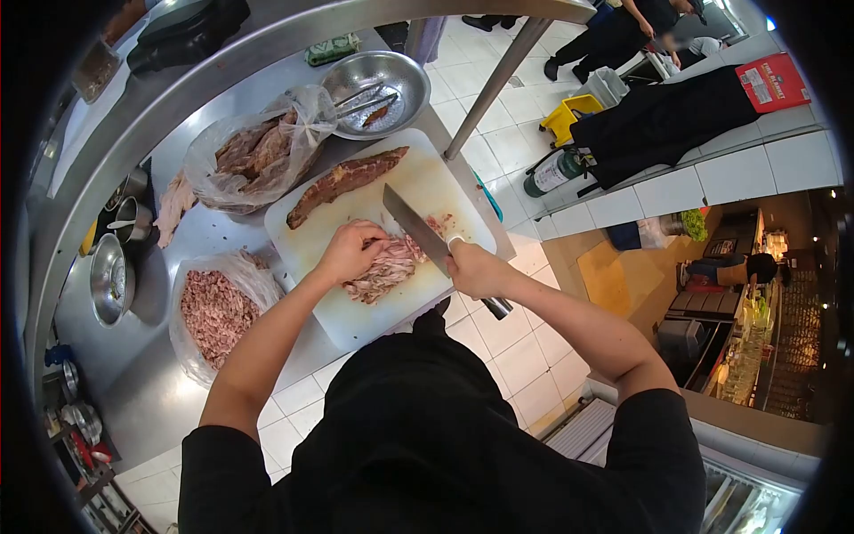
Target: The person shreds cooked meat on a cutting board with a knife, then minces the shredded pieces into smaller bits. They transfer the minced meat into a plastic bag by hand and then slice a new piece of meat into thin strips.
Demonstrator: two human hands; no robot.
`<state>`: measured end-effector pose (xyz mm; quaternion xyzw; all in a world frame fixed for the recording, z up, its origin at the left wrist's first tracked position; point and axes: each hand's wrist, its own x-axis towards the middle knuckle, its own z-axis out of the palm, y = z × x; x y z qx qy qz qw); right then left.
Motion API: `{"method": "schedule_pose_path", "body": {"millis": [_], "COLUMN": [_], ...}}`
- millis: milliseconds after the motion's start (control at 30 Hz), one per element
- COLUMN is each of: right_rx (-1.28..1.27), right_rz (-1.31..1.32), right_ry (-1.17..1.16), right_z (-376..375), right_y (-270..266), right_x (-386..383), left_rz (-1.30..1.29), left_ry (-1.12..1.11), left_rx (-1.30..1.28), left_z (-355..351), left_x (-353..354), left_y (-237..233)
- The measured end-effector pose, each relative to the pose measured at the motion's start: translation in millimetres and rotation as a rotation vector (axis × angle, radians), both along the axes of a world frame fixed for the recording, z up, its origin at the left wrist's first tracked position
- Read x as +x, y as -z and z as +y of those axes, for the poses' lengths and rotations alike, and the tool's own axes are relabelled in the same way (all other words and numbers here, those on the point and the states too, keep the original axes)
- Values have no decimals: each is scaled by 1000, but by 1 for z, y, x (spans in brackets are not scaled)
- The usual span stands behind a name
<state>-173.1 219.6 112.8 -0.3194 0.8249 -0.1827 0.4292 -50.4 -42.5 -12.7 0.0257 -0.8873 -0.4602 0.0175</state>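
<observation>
My right hand (480, 270) is closed round the handle of a large knife (416, 227), whose blade points up and left over the white cutting board (445, 182). Beside the blade, my left hand (354, 252) rests with curled fingers on a pile of sliced meat (381, 276). Small chopped bits lie on the far side of the blade. A long uncut piece of dark meat (345, 185) lies across the upper part of the board.
Left of the board are a plastic bag of large meat pieces (258, 156) and a bag of chopped meat (218, 311). A steel bowl (378, 93) holding tongs stands beyond. A steel rail (498, 89) rises at the table's edge. Other people stand in the background.
</observation>
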Motion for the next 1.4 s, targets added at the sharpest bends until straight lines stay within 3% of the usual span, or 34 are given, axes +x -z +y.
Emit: {"method": "schedule_pose_path", "body": {"millis": [67, 167, 267, 333, 433, 567, 600, 700, 933, 1033, 1167, 1333, 1400], "right_rx": [-19, -172, -72, -43, -36, 24, 49, 91, 84, 20, 120, 37, -28], "right_rz": [-32, 187, 232, 254, 296, 306, 305, 333, 412, 425, 366, 397, 411], "right_ry": [47, 36, 121, 129, 144, 176, 154, 94, 99, 69, 68, 78, 58], "right_z": [6, 7, 0, -3, -7, -20, -20, -16, -32, -36, -21, -28, -39], "right_y": [5, 18, 13, 16, 24, 3, -2, -16, 52, 42, -10, 57, 46], "right_x": [6, 16, 30, 42, 56, 67, 71, 88, 87, 63, 89, 82, 66], "left_rz": [-72, 82, 203, 48, 68, 251, 176, 275, 206, 214, 235, 177, 205], "left_ry": [73, 31, -136, 72, 155, 94, 119, 87, 45, 16, -33, -28, -15], "left_rx": [27, -101, -74, -54, 51, 4, -7, -96, -130, -103, -120, -114, -131], "left_z": [-1, 1, -1, -11, -3, 5, 6, 18, 24, 25, 26, 27, 28], "left_x": [-1, -3, -12, -19, -8, 1, 2, 4, 9, 11, 11, 13, 15], "left_y": [0, -3, -4, 4, -1, -15, -11, -5, 1, -1, 4, 0, 0]}}
